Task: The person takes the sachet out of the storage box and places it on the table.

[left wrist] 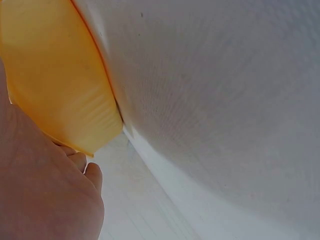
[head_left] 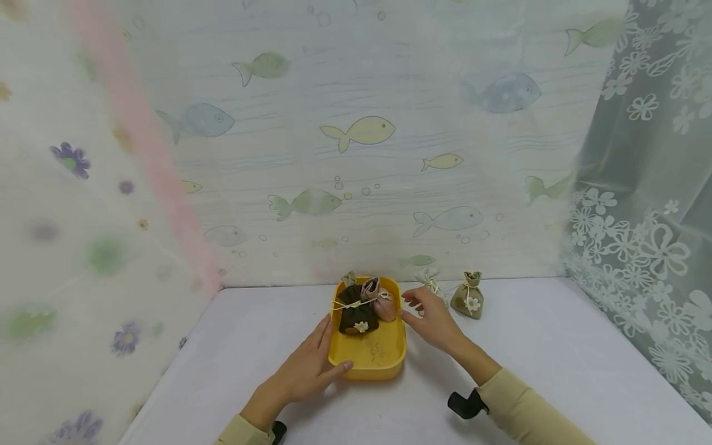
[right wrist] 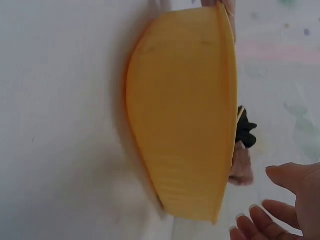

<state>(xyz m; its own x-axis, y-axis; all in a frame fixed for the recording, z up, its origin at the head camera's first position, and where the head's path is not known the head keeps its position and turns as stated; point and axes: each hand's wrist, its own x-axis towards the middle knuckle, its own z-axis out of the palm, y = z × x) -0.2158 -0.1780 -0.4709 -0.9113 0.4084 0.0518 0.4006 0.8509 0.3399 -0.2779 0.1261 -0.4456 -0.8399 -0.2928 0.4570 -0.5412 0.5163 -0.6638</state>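
Observation:
A yellow plastic tub [head_left: 369, 353] stands on the white table. Inside it, toward the far end, lie a dark drawstring pouch [head_left: 353, 318] with a white flower, a pinkish pouch [head_left: 385, 307] and part of a greenish pouch [head_left: 349, 279]. My left hand [head_left: 305, 364] rests against the tub's near left corner, fingers along the left wall and thumb at the front rim. Beside the tub's right rim is my right hand [head_left: 435, 318], with nothing held between its loosely bent fingers. In the right wrist view its thumb and fingertips [right wrist: 256, 210] are spread apart, close to the pinkish pouch.
Right of the tub, an olive pouch [head_left: 468, 303] with a white flower stands on the table. A whitish pouch [head_left: 428, 278] sits behind my right hand, partly covered. A fish-print curtain [head_left: 367, 173] hangs along the table's far edge, and a lace-flower curtain [head_left: 651, 247] on the right.

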